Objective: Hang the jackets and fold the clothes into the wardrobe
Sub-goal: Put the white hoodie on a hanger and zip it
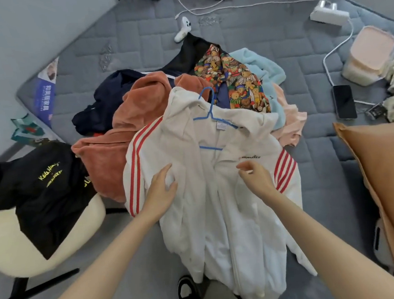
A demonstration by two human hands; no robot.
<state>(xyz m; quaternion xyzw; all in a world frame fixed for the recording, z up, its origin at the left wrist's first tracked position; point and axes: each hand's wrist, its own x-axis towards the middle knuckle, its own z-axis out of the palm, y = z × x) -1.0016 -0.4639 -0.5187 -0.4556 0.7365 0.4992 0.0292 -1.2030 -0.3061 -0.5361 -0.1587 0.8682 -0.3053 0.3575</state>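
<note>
A white jacket (pixel 222 208) with red sleeve stripes lies front-up on the grey mattress (pixel 135 43), hanging over its near edge. A blue hanger (pixel 211 115) sits inside its collar, hook pointing away from me. My left hand (pixel 161 190) rests flat on the jacket's left front, fingers spread. My right hand (pixel 256 177) hovers over the right front with fingers loosely curled, holding nothing. Behind the jacket is a pile: a rust fleece garment (pixel 128 131), a navy garment (pixel 107 102), a bear-print shirt (pixel 238 82), a light-blue fleece (pixel 255 62) and a pink garment (pixel 288 123).
A cream chair (pixel 22 245) at left carries a black T-shirt (pixel 36 192). On the mattress lie a phone (pixel 344 101), a white power strip (pixel 329 15) with cables, a white controller (pixel 183 30), a pink-lidded box (pixel 370 53) and an orange pillow (pixel 387 181) at right.
</note>
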